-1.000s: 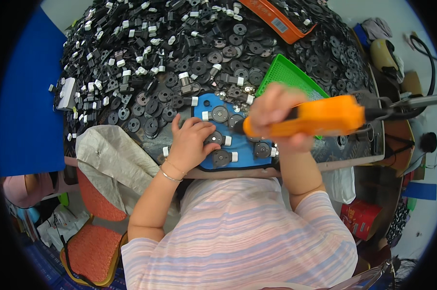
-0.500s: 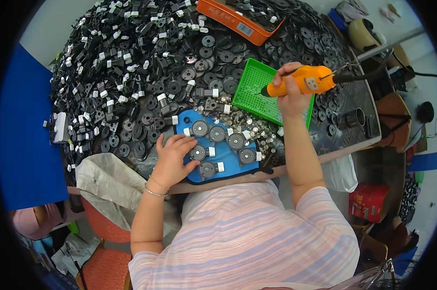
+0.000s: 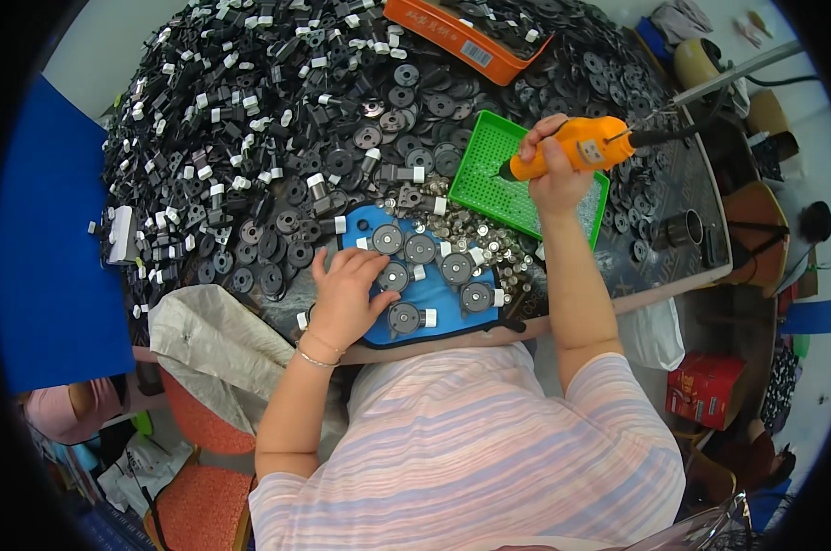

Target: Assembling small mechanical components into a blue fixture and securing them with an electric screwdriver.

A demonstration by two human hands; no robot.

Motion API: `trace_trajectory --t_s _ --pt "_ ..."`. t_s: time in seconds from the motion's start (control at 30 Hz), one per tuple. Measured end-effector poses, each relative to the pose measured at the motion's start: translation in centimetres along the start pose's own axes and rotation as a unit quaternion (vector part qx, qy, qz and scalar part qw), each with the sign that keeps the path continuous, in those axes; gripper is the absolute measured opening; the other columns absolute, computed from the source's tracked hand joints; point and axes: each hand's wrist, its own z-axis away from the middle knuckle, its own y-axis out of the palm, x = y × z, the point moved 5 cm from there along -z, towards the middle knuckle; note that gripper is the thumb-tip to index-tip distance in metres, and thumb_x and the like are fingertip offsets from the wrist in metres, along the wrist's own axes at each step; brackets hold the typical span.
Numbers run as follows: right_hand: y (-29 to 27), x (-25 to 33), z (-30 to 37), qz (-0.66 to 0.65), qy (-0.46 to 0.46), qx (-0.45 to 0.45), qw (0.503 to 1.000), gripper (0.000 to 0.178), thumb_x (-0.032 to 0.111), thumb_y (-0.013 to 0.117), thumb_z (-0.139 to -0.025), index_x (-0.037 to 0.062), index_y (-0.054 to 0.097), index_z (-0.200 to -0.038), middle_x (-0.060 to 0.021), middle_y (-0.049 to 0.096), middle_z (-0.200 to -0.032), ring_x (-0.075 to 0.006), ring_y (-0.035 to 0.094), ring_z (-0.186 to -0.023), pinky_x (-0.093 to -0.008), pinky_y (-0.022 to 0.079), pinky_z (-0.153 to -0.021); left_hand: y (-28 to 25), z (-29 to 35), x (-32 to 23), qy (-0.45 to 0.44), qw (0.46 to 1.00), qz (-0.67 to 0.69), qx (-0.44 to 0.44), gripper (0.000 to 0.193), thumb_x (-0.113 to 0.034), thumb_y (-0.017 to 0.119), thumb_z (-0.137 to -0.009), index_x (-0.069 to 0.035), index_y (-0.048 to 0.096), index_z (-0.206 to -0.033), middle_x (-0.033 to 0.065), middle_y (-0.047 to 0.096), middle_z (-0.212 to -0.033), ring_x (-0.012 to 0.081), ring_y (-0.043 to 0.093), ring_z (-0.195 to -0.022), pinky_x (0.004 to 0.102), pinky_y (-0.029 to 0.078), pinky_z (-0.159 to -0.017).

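My right hand (image 3: 559, 174) is wrapped round an orange electric screwdriver (image 3: 581, 145). Its dark tip points down and left over a green perforated basket (image 3: 470, 151), where small shiny pieces lie. On a blue mat (image 3: 438, 320) before me sit several round black disc parts, each with a white end piece, such as one disc part (image 3: 404, 319) near the front edge. My left hand (image 3: 346, 292) lies at the mat's left side, fingers and thumb on either side of another disc part (image 3: 394, 276). Small metal pieces (image 3: 493, 241) are heaped between mat and basket.
A large pile of black parts with white ends (image 3: 222, 119) covers the table's left and back. An orange tray (image 3: 470, 46) rests on the pile. A metal cup (image 3: 680, 230) lies at the right. Cloth (image 3: 213, 335) hangs over the front left edge.
The disc part at my left fingers has moved slightly away and to the right, together with that hand. The screwdriver stays over the basket with little change. The whole view has shifted slightly.
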Motion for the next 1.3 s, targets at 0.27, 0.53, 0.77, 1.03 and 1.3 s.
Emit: trace_trajectory --t_s 0.27,0.53,0.77,1.03,1.3 --pt "1.1 1.8 -0.7 -0.04 -0.02 -0.006 0.999 0.015 -0.003 0.06 -0.08 0.0003 0.053 -0.093 -0.0089 0.058 -0.08 -0.0147 0.057 -0.062 -0.0264 0.048 -0.059 0.1 0.2 0.0 0.001 1.0 0.002 -0.01 0.047 -0.028 0.076 -0.068 -0.009 0.063 -0.11 0.0029 0.062 -0.11 0.0224 0.05 -0.111 0.0548 0.02 -0.104" --pt "2.6 3.5 0.1 -0.087 -0.028 0.023 0.996 0.018 0.011 0.06 -0.083 -0.0011 0.052 -0.095 -0.0127 0.054 -0.087 -0.0181 0.054 -0.063 -0.0312 0.047 -0.061 -0.4 0.5 0.0 0.002 1.0 0.001 -0.013 0.049 -0.029 0.076 -0.069 -0.009 0.062 -0.111 0.003 0.062 -0.111 0.0221 0.049 -0.112 0.0549 0.02 -0.104" --pt "8.1 5.7 3.2 -0.172 0.013 0.16 0.972 0.035 0.036 0.057 -0.087 0.0046 0.049 -0.099 -0.0102 0.048 -0.091 -0.0157 0.051 -0.063 -0.03 0.043 -0.062 -2.2 -1.2 -1.7 0.013 0.982 0.103 -0.155 0.029 -0.029 0.076 -0.07 -0.011 0.068 -0.091 0.0019 0.064 -0.092 0.0219 0.055 -0.095 0.0438 0.028 -0.097" --pt "11.1 5.6 4.5 -0.216 0.053 0.201 0.954 0.036 0.035 0.061 -0.086 0.0036 0.05 -0.097 -0.0105 0.05 -0.09 -0.0165 0.054 -0.062 -0.031 0.045 -0.06 -1.5 -1.3 -1.9 0.011 0.975 0.109 -0.191 0.011 -0.018 0.075 -0.071 -0.013 0.068 -0.077 -0.0004 0.064 -0.08 0.0188 0.056 -0.085 0.0436 0.028 -0.096" --pt "11.5 5.3 4.9 -0.228 0.063 0.22 0.946 0.036 0.035 0.061 -0.086 0.0035 0.05 -0.099 -0.0109 0.05 -0.092 -0.0168 0.054 -0.064 -0.0313 0.045 -0.062 -1.6 -0.8 -1.7 0.011 0.973 0.104 -0.206 0.011 -0.017 0.075 -0.07 -0.013 0.068 -0.077 -0.0008 0.064 -0.079 0.0184 0.056 -0.085 0.0438 0.028 -0.097"
